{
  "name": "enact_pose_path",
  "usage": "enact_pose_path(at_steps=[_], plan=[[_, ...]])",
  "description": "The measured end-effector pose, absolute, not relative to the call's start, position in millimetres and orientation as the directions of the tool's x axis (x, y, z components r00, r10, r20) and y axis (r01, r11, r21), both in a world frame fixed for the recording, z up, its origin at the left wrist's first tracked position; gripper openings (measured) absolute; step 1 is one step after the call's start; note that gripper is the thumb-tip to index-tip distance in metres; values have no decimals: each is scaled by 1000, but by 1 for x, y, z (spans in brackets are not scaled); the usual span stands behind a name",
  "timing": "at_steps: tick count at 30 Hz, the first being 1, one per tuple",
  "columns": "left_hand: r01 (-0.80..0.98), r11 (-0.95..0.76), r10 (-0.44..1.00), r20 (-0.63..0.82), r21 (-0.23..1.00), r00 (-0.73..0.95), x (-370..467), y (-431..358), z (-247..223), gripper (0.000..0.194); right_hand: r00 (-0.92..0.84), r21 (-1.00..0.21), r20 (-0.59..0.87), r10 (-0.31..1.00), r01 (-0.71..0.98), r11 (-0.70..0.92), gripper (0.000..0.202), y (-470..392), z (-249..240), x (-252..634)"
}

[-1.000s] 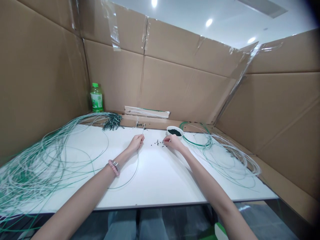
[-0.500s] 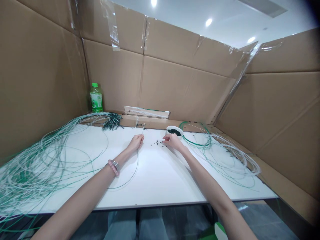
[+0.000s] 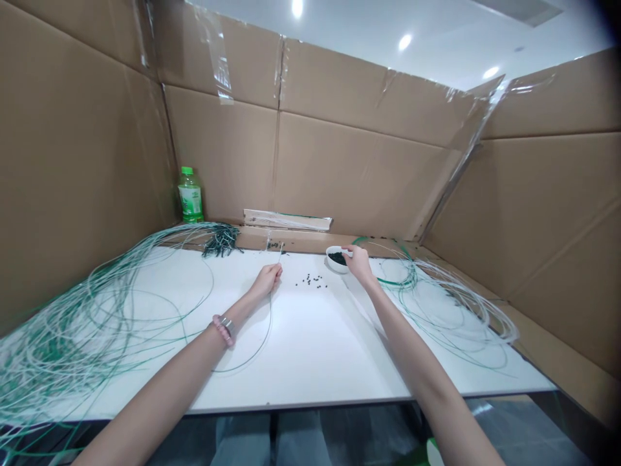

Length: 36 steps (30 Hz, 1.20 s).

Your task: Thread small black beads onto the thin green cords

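Cardboard walls (image 3: 363,168) rise behind and beside my white surface (image 3: 301,369), with open room between my forearms (image 3: 169,382) down to its near edge; a heap of green-and-white strands (image 3: 63,336) covers the left, spilling past that edge, and a looser coil (image 3: 485,304) lies right; a green bottle (image 3: 191,199), contents unclear, stands back left; my right hand (image 3: 358,262) is at the bowl (image 3: 338,269) of black beads (image 3: 336,258), its grip untellable; my left hand (image 3: 268,278) pinches 1 thin strand (image 3: 268,327); loose beads (image 3: 314,280) lie between both hands.
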<state>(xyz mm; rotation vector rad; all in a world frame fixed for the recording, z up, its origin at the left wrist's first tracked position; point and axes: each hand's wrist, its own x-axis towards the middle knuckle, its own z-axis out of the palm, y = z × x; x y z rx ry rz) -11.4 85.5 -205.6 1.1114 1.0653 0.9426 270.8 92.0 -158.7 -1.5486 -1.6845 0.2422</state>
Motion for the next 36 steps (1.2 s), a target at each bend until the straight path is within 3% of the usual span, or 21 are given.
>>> enact_pose_path(at_steps=[6,12,21,28,36], plan=[[-96,182,950,-150,979,274,-8,80,-201,32,14,-752,365,931,594,286,26,70,-163,234],[-160,103,935,-41,982,353,11,55,-199,31,-74,-893,327,942,302,334,27,43,-167,166],[-170,85,871,10,982,492,29,35,-201,31,11,-931,364,931,24,364,27,18,-160,147],[-112,4,847,57,994,529,32,33,-204,32,-30,-930,365,930,36,366,25,21,-166,152],[-92,-319,870,330,943,366,19,26,-179,14,-145,-894,373,916,206,397,22,20,-172,174]])
